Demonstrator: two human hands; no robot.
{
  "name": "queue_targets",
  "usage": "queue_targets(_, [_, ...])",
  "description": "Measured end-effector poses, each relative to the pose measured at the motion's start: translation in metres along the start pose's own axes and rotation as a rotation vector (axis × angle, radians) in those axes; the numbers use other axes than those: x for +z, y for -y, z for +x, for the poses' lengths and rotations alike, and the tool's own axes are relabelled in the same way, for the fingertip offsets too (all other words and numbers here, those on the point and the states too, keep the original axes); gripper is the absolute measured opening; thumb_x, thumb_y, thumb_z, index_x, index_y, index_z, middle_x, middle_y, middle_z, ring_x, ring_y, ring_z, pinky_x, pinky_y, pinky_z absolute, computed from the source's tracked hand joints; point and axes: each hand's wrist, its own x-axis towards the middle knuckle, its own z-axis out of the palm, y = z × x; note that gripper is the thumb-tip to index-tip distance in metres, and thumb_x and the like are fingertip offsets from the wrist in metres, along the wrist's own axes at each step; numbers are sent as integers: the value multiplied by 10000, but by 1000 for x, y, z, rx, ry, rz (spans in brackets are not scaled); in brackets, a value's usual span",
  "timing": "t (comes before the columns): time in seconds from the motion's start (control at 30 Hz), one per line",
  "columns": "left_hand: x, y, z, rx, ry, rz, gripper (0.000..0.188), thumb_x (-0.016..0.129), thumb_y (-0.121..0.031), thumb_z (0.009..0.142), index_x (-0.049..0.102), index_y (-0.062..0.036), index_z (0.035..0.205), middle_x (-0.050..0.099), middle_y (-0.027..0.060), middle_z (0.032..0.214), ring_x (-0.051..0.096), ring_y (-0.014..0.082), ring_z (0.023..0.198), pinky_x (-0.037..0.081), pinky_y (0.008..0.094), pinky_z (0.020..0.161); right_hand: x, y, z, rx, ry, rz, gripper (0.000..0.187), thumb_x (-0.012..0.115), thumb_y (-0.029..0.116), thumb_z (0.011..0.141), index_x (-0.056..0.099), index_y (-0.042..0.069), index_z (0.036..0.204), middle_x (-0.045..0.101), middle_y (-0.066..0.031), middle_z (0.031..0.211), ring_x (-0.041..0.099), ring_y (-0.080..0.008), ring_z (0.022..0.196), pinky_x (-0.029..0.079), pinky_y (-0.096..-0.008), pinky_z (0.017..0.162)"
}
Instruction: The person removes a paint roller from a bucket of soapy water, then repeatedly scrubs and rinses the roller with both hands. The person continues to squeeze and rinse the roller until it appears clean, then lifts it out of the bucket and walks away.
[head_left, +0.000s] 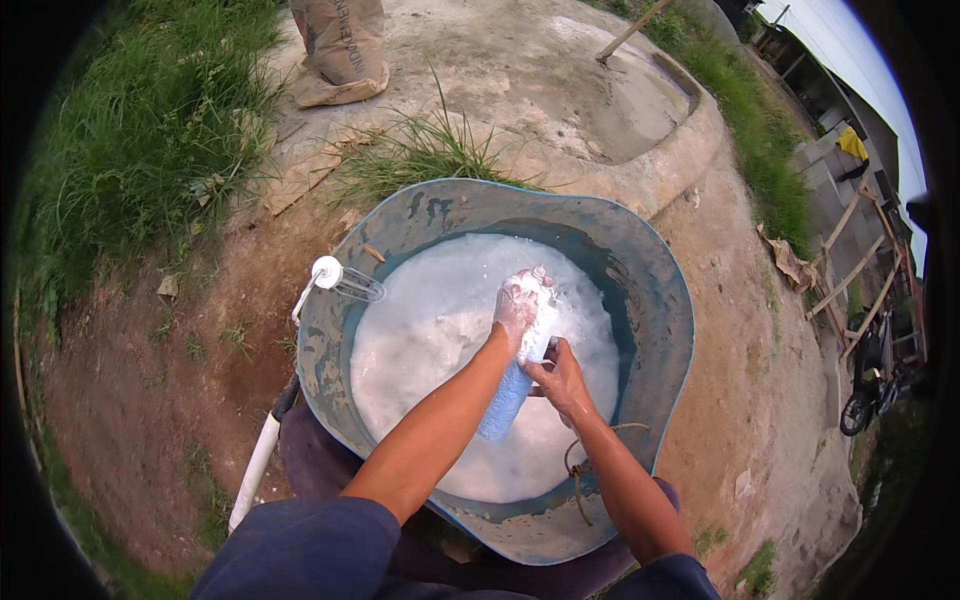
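A light-blue fluffy paint roller sleeve (507,400) is held slanting over a cut-off blue plastic drum (660,300). The sleeve's upper part is coated with thick white paste. My left hand (517,308), its fingers smeared white, is closed around that coated upper part. Lower down, my right hand (562,382) grips the sleeve's right side between thumb and fingers. Cloudy white liquid (430,330) fills much of the drum below both hands. On the drum's left rim rests a roller frame (340,278) with a wire cage and a white end cap, its sleeve off.
A rope loop (575,468) hangs on the drum's near right wall. By the left rim leans a white pole (255,470). Beyond stand a brown paper sack (342,50), tall grass (160,130) and a raised concrete edge (690,150). A motorbike (870,400) is parked far right.
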Motion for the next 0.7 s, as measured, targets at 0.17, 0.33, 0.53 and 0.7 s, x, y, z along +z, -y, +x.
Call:
queue_targets(0.17, [20,-43,-12,-68,74,-619,389,512,-392,1087,580,-71,1298,674,143,1270,666,193,985,582,352,852,-22,33,23,-370,-130,-214,1062,803,154,789,145,62,1618,614,-258,1290,692,-310,1076,661,-403,720])
queue_targets(0.33, [23,-71,-20,-4,359,-264,695,550,-412,1068,317,-15,1589,468,142,1543,463,217,1390,406,324,1129,-71,70,35,-489,-147,-200,1011,774,134,797,193,171,1623,676,-212,1189,743,-240,805,639,-355,566])
queue_targets(0.53, [25,-62,-42,346,417,433,1031,735,-460,933,131,-3,1633,317,202,1638,342,286,1498,306,371,1206,-98,77,66,-460,-226,147,209,627,207,999,602,52,1136,676,-63,794,663,-132,560,545,-286,413])
queue_targets(0.7, [12,-47,-64,71,318,393,1132,811,-501,850,130,-78,1649,390,215,1591,374,322,1483,309,397,1201,-85,64,64,-339,-62,254,204,563,231,1064,617,37,1090,657,-46,782,657,-112,579,560,-285,452])
